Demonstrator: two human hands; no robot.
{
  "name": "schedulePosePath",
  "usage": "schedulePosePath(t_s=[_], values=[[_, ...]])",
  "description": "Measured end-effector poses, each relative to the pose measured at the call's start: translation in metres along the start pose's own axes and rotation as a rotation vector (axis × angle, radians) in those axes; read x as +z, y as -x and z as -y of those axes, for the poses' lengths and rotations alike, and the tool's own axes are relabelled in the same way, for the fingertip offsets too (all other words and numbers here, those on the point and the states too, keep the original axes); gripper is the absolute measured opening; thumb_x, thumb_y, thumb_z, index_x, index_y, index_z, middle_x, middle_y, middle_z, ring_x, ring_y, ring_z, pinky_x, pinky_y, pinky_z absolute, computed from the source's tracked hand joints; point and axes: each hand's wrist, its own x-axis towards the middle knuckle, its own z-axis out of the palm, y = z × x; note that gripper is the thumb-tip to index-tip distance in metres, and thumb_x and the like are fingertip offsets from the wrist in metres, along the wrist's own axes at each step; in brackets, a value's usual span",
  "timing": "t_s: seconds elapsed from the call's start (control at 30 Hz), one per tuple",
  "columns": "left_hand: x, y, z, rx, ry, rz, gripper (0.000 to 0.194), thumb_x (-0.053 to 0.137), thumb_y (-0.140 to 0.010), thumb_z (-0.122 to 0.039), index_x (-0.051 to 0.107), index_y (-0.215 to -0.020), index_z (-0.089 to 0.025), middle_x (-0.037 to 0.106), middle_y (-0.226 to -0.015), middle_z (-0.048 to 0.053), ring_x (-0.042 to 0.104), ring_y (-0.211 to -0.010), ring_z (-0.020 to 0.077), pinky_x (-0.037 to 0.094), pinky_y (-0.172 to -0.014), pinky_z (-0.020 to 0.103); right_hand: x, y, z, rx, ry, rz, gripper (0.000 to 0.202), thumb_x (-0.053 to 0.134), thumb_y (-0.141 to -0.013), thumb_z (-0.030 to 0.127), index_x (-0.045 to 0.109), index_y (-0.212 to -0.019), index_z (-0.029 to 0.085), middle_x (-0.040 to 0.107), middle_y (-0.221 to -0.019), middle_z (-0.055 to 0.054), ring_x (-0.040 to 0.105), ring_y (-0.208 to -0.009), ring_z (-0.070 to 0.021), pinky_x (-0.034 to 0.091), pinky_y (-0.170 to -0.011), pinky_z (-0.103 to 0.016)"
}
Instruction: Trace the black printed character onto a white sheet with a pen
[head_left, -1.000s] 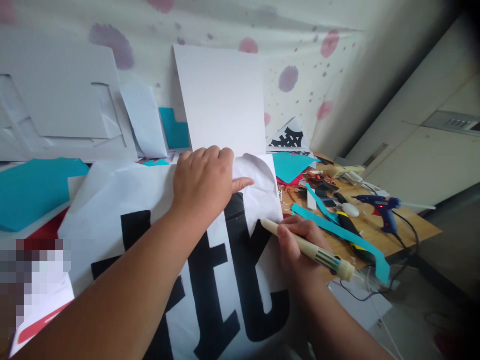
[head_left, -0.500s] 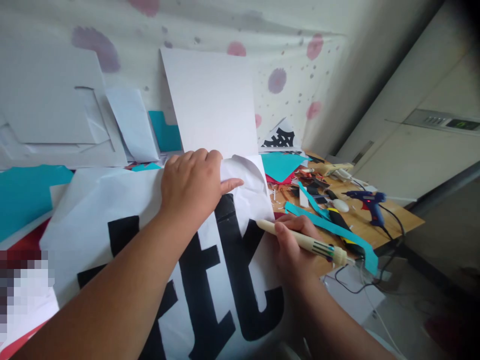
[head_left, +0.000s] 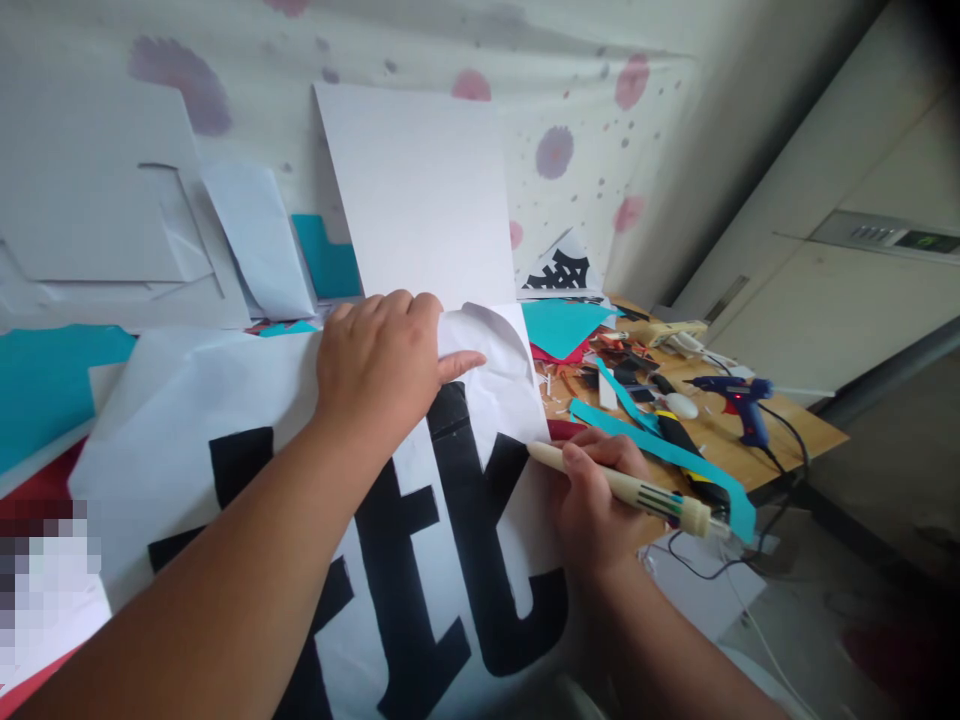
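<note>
A white sheet of paper (head_left: 180,390) with large black printed strokes (head_left: 480,560) lies in front of me. At its far edge my left hand (head_left: 379,355) holds the sheet, fingers bent over the edge and out of sight, thumb stretched along the top. The paper bulges up near that thumb. My right hand (head_left: 600,500) is closed round a thick cream multicolour ballpoint pen (head_left: 660,500), resting by the sheet's right edge. The pen's tip touches or nearly touches the end of a black slanting stroke.
A wooden table (head_left: 802,435) extends right, holding a blue glue gun (head_left: 739,400), teal strips (head_left: 660,450), a yellow-black cutter handle (head_left: 679,445) and scraps. White boards (head_left: 427,200) lean at the back against a spotted curtain. Teal sheets (head_left: 52,390) lie left.
The pen and my right hand have moved slightly right, its tip shifting along the slanting stroke's end. My left hand stays on the paper's far edge. The view has shifted a little.
</note>
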Motion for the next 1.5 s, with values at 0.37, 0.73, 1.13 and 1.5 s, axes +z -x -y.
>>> schedulePosePath(t_s=[0.37,0.73,1.13,1.5], values=[[-0.0017,-0.0001,0.0003,0.001,-0.038,0.024,0.048,0.056,-0.086,-0.065,0.063,-0.098,-0.020,0.066,-0.087,0.009,0.061,-0.088,0.0296,0.037,-0.074,0.037,-0.0005,0.0012,-0.0021,0.080,-0.023,-0.049,0.026,0.063,-0.079,0.018,0.045,-0.061,0.022,0.050,-0.058,0.005,0.050,-0.054,-0.0136,0.039,-0.048,-0.028],[-0.0027,-0.0001,-0.0006,-0.007,-0.056,0.034,0.049,0.055,-0.086,-0.066,0.062,-0.102,-0.020,0.067,-0.090,0.008,0.061,-0.089,0.0289,0.036,-0.074,0.036,-0.0023,0.0009,0.0016,0.027,0.047,0.090,0.024,0.067,-0.083,0.015,0.051,-0.065,0.020,0.059,-0.062,0.006,0.053,-0.056,-0.0120,0.041,-0.055,-0.028],[-0.0023,-0.0005,0.0002,0.006,0.010,0.021,0.046,0.056,-0.086,-0.064,0.063,-0.100,-0.020,0.067,-0.088,0.010,0.061,-0.088,0.0304,0.037,-0.074,0.038,0.0034,-0.0019,0.0018,0.125,-0.104,-0.130,0.026,0.061,-0.075,0.014,0.043,-0.058,0.022,0.046,-0.053,0.007,0.049,-0.050,-0.0125,0.044,-0.048,-0.027],[-0.0030,-0.0011,-0.0003,0.005,0.016,0.028,0.045,0.059,-0.086,-0.061,0.063,-0.101,-0.018,0.067,-0.090,0.011,0.062,-0.088,0.0311,0.037,-0.074,0.039,-0.0006,0.0016,-0.0021,0.135,0.008,-0.082,0.027,0.062,-0.078,0.021,0.041,-0.060,0.023,0.044,-0.055,0.007,0.052,-0.052,-0.0143,0.051,-0.051,-0.031]])
